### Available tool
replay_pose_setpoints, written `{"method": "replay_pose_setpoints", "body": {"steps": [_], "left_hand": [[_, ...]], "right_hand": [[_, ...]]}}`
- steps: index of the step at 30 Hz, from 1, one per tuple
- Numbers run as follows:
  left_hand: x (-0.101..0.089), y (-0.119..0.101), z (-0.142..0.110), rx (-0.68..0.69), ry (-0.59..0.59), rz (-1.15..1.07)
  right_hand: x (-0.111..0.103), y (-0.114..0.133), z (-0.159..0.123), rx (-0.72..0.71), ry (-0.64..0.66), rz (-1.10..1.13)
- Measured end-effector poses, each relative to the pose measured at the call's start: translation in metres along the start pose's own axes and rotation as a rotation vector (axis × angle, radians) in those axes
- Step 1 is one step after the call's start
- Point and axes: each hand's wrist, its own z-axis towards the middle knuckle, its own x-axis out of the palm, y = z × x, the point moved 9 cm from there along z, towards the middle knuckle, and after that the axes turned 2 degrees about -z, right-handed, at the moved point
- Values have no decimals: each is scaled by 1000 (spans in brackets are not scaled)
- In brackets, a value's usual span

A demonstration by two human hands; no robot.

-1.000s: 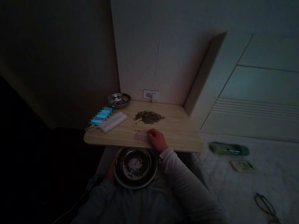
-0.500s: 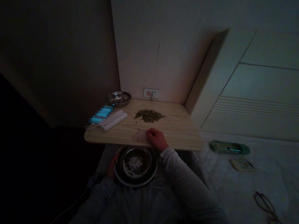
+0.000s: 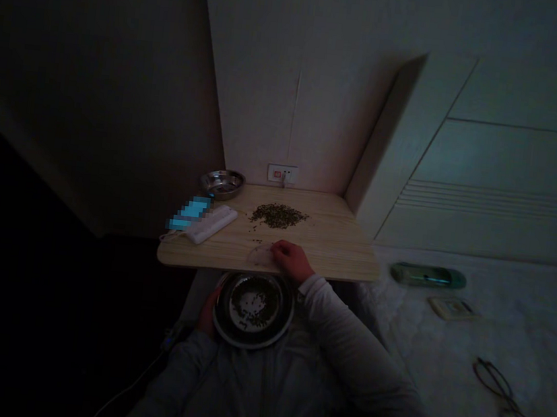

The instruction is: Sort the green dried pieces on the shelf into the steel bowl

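Observation:
My left hand (image 3: 208, 312) grips the left rim of a round metal bowl (image 3: 286, 322) below the table's front edge. Small dark seed-like grains lie in this bowl, scattered over its pale bottom. My right hand (image 3: 290, 258) is closed on the right end of a thin, pale translucent scraper-like piece (image 3: 260, 254) at the front of the table; its exact kind is unclear in the dim light. A few grains lie near that piece. Farther back, a heap of the same dark grains (image 3: 278, 216) is spread on the wooden tabletop (image 3: 335, 241).
At the table's left stand a second metal bowl (image 3: 222, 183), a white power strip (image 3: 212, 224) and a blurred-out phone (image 3: 189, 213). A wall socket (image 3: 283, 174) sits behind. On the bed at right lie a green bottle (image 3: 428, 276), a small pack (image 3: 453, 308) and eyeglasses (image 3: 511, 407).
Hardly anything differs. My right hand and the thin pale piece have shifted very slightly at the table's front edge. My left hand and the bowl stay put.

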Motion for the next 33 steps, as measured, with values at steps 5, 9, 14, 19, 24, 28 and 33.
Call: {"method": "replay_pose_setpoints", "body": {"steps": [5,9,14,19,24,28,33], "left_hand": [[-3,2,-2,-5,-2,0],[-7,6,-1,-43,-27,-18],[-6,8,2,-75,-6,-31],[-4,9,-1,-89,-22,-41],[-4,5,0,-44,-30,-24],[-7,5,3,-33,-25,-30],[-5,6,0,-56,-22,-28]], "right_hand": [[-4,0,0,6,-37,-26],[-3,0,1,3,-32,-38],[0,1,1,-22,-1,-21],[0,1,0,-12,7,-39],[-2,-1,0,5,-33,-30],[-1,-2,1,-2,-35,-60],[0,1,0,-10,-6,-74]]}}
